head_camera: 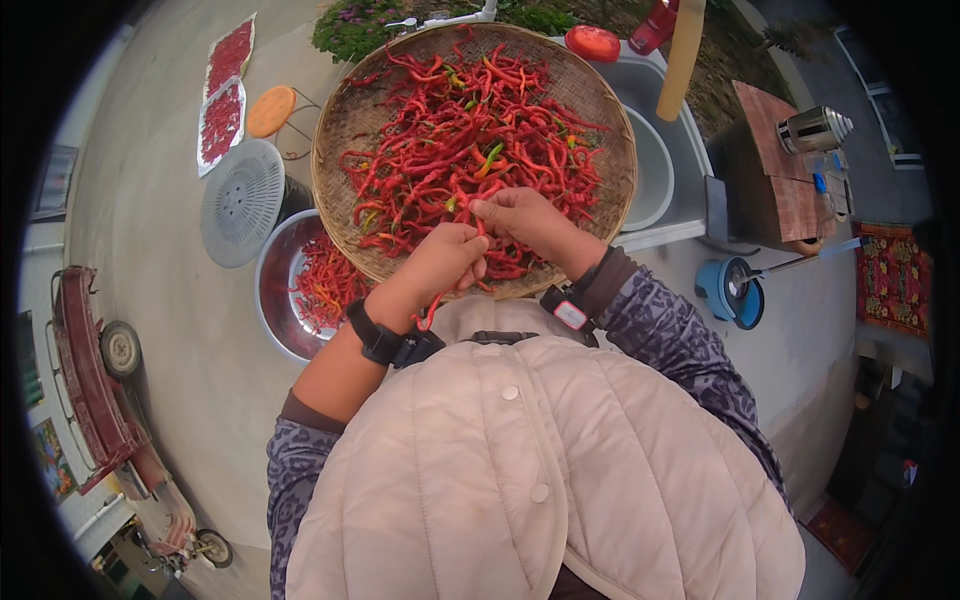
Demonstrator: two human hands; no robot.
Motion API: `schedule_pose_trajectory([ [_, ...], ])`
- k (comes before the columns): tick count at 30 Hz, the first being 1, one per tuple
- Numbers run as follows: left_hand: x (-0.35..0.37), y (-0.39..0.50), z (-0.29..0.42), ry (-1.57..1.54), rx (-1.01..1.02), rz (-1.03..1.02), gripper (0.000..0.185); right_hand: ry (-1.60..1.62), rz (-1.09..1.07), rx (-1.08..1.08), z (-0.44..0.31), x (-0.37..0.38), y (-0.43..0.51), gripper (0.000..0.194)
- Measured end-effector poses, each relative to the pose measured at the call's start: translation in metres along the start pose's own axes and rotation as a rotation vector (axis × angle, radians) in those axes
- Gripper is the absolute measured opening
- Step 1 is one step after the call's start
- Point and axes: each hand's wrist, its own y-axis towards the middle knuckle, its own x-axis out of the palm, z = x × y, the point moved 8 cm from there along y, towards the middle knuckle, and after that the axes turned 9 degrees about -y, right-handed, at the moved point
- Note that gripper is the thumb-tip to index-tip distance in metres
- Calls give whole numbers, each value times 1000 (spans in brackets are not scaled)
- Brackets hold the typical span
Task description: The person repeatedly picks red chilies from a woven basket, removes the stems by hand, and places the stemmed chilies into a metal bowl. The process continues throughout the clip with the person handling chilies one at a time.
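Observation:
A round woven bamboo tray (341,112) lies before me, heaped with long, thin red chili peppers (465,150), a few of them green or yellow. Over its near edge my left hand (448,256) is closed around a red chili pepper (430,311), whose end hangs below the palm. Close beside it, my right hand (514,214) pinches the stem end of a red chili between thumb and forefinger. Whether both hands hold the same pepper is hard to tell. To the left of the tray, a metal basin (274,304) contains more red and orange chilies.
A grey plastic basket (241,202) and an orange-topped stool (271,111) stand at the left. Behind the tray's right side is a sink (694,176) with a pale basin (656,176). A blue bucket (716,289) with a mop stands on the right.

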Motion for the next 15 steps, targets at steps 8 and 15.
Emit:
schedule_pose_trajectory([
  [8,-14,-6,23,901,333,219,23,-141,-41,113,23,10,2,25],
  [15,-19,-7,24,1243,464,285,16,22,7,57,32,12,11,21],
])
